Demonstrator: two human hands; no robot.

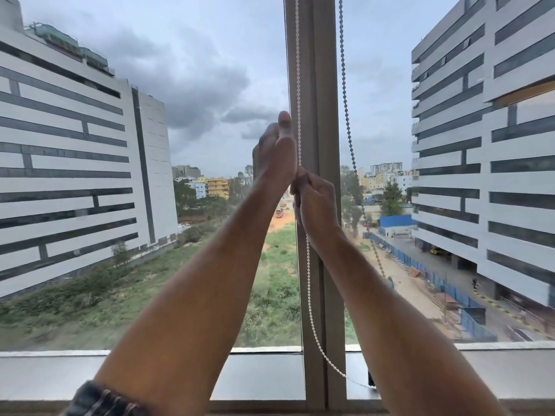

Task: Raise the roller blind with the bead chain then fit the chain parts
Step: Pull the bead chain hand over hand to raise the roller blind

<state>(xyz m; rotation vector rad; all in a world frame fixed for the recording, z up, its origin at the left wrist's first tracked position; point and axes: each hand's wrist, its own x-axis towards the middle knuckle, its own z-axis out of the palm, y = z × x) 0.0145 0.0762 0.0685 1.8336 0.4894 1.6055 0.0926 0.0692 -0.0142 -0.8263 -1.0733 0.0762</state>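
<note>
**White chain strand runs vertical through both hands; right hand holds it below the left**

The white bead chain (298, 85) hangs in front of the window mullion (322, 115), its long axis near vertical, from the top of the view down to the sill (264, 376), where it curves right toward a small dark fitting (371, 381). The right hand (315, 205) is curled round this strand. The left hand (274, 151) sits directly above it, touching it, fingers raised alongside the strand; whether it grips the chain cannot be told. A second, grey bead strand (345, 100) hangs free to the right, apart from both hands. No blind fabric shows over the glass.

Judgement: the pull runs straight down along the white strand; the left hand is the higher and better placed to take the next hold above the right.
</note>
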